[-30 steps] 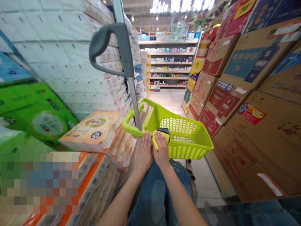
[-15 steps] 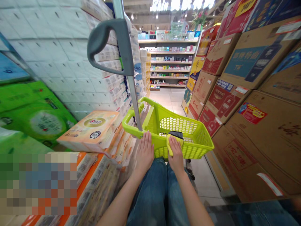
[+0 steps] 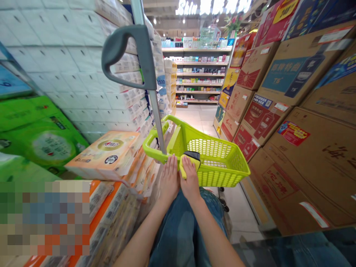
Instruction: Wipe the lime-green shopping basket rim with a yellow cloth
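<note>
My left hand [image 3: 170, 178] lies with straight fingers on the near rim of a lime-green plastic shopping basket [image 3: 219, 178], which is mounted on a wheeled trolley. My right hand [image 3: 190, 178] is just beside it, over a small yellow pouch with a black top [image 3: 185, 166]. The pouch sits at the basket's rim and partly hides under my fingers. A thin metal pole [image 3: 155, 115] rises from the basket to a grey plastic handle [image 3: 125, 55]. Neither hand touches the pole or handle.
Stacked white packs [image 3: 83, 74] and green packs [image 3: 41, 141] wall the left side, with an orange-and-cream tissue pack [image 3: 104, 154] close to the basket. Printed cardboard cartons [image 3: 306, 167] wall the right. A tiled aisle [image 3: 193, 118] leads to shelves of goods [image 3: 200, 74].
My right hand and the yellow pouch moved right along the rim, then back left beside my left hand. My left hand stayed on the rim.
</note>
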Motion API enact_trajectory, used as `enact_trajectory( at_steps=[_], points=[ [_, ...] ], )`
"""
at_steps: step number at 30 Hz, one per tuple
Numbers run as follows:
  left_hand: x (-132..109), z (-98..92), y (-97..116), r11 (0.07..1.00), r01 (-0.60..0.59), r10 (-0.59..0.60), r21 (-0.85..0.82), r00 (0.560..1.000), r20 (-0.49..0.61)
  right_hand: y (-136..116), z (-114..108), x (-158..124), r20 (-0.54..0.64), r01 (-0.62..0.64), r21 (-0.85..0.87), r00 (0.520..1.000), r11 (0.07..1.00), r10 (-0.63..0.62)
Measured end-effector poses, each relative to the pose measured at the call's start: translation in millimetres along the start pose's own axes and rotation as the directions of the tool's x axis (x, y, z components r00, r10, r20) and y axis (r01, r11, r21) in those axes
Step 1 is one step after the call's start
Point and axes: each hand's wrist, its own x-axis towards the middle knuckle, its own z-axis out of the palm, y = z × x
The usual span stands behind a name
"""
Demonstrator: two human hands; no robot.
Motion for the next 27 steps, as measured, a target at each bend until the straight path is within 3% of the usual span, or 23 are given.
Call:
enact_trajectory(
  at_steps=[4,14,19,27],
  points=[
    [-1,-2.7,-3,1.000,-0.011,0.011,-0.012,1.000,0.019,-15,2,7,0.030,0.012,0.035,0.999,0.999,-0.013],
    [0,3.4,2,1.000,0.003,-0.003,0.005,1.000,-0.012,4,-10,-3,0.084,0.072,-0.064,0.994,0.995,-0.066],
    [2,0.5,5,0.999,0.015,-0.014,0.045,1.000,-0.009,33,-24,-17,0.041,0.039,-0.145,0.999,0.989,-0.033],
    [1,1.8,6,0.999,0.023,-0.023,0.037,1.000,-0.011,97,-71,-47,-0.080,-0.076,-0.256,0.995,0.964,0.058]
  ],
)
